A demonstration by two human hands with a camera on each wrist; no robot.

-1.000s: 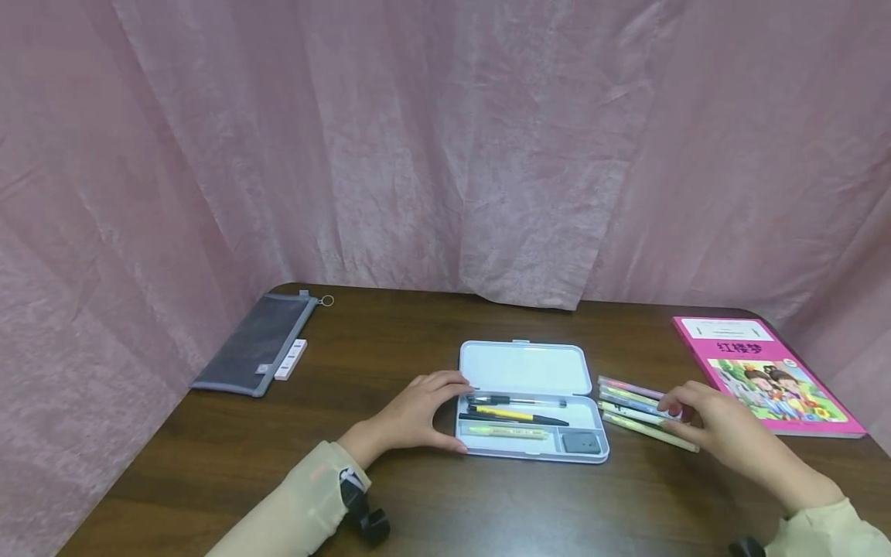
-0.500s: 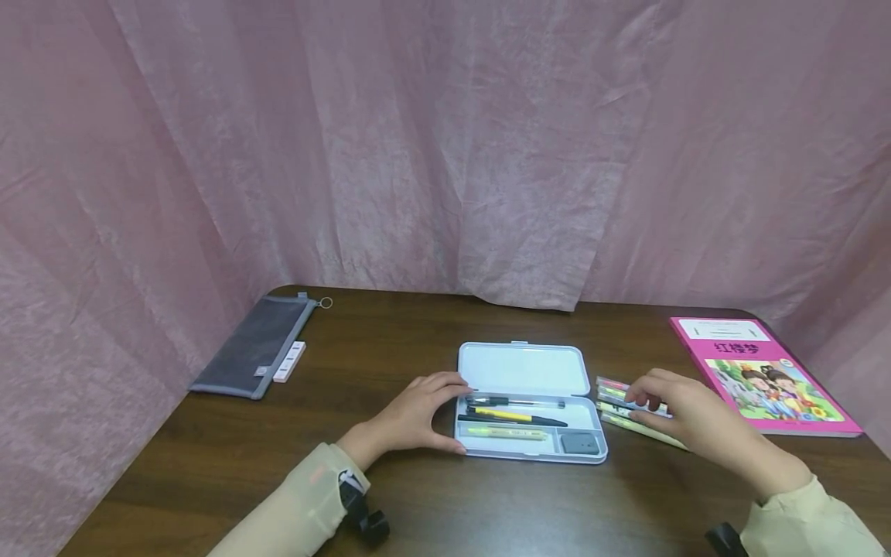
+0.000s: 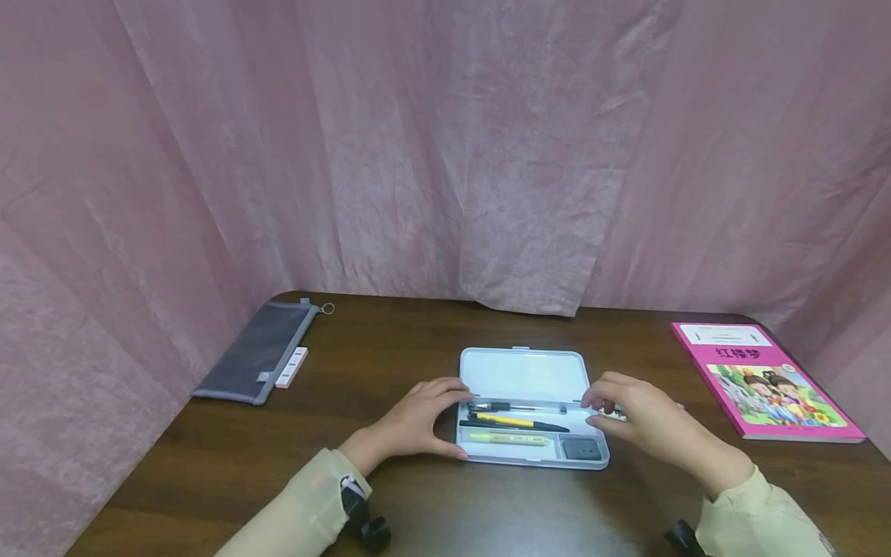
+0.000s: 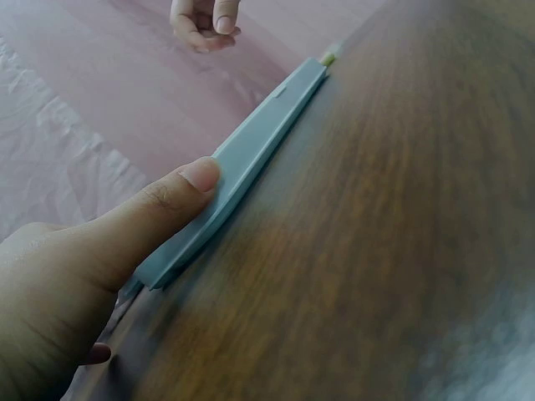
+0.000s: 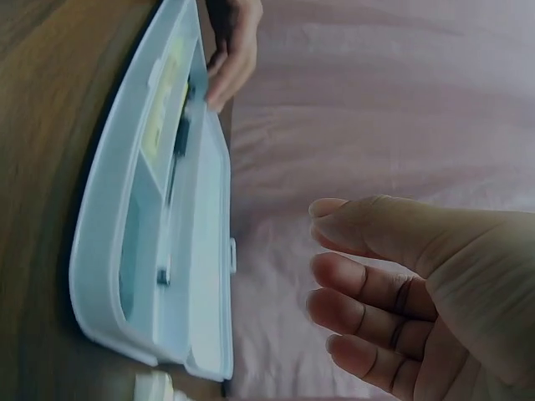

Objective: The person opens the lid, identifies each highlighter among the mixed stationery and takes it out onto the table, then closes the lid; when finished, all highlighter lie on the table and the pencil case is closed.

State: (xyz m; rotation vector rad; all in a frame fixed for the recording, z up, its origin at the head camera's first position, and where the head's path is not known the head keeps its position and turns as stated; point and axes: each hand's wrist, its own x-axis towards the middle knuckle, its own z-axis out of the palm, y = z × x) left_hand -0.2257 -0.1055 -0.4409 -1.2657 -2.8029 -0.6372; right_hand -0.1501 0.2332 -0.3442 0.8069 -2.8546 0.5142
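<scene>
Two hands at an open pencil case, low centre of the head view.

We see the left hand [image 3: 425, 422] gripping the left end of the pencil case [image 3: 536, 463], thumb in front; it is the nearer hand. The right hand [image 3: 643, 414] hovers apart by the other end, fingers loosely bent, holding nothing. From it the case lies leftward, long axis running left to right. A clear pen [image 3: 522, 408] and a yellow-and-black pen [image 3: 511, 420] lie in the rear compartment, a pale highlighter [image 3: 508, 439] front left, a grey eraser [image 3: 581, 449] front right. A zip pouch [image 3: 254, 352] lies at mid-left, a pink book [image 3: 769, 383] at lower right.
</scene>
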